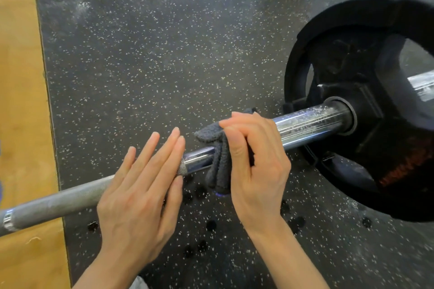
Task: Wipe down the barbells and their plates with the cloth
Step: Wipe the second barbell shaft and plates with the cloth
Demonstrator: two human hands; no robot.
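- Wiping the long steel barbell (70, 197) right now, the one lying across the black speckled rubber gym floor (164, 42), and I'm at the spot where the thin shaft meets the fat chrome sleeve (312, 124).
- My right hand (253, 166) has the dark grey terry cloth (217, 164) wrapped round the bar, fingers curled over the top and thumb tucked in, so it's a proper grip, not a dab.
- My left hand (143, 197) is flat and wide, fingers straight, resting on the knurled grey part of the shaft just beside the cloth. It's holding nothing, just keeping the bar from rolling, I reckon.
- Tip for this step: keep the cloth closed all the way round so the underside gets done too. I can't see the underside from up here, so I'd twist as I slide rather than trust one pass.
- That sleeve looks streaky and spotted toward the black round weight plate (366, 105), so my guess is that's where to go next, right up to the collar.
- The knurling will probably snag the cloth fibres, so short strokes there.
- The plate itself looks untouched so far, with grip cut-outs and recesses that'll want a fingertip behind the cloth.
- Tan wooden platform (21, 124) sits to the left, under the far stretch of the bar.
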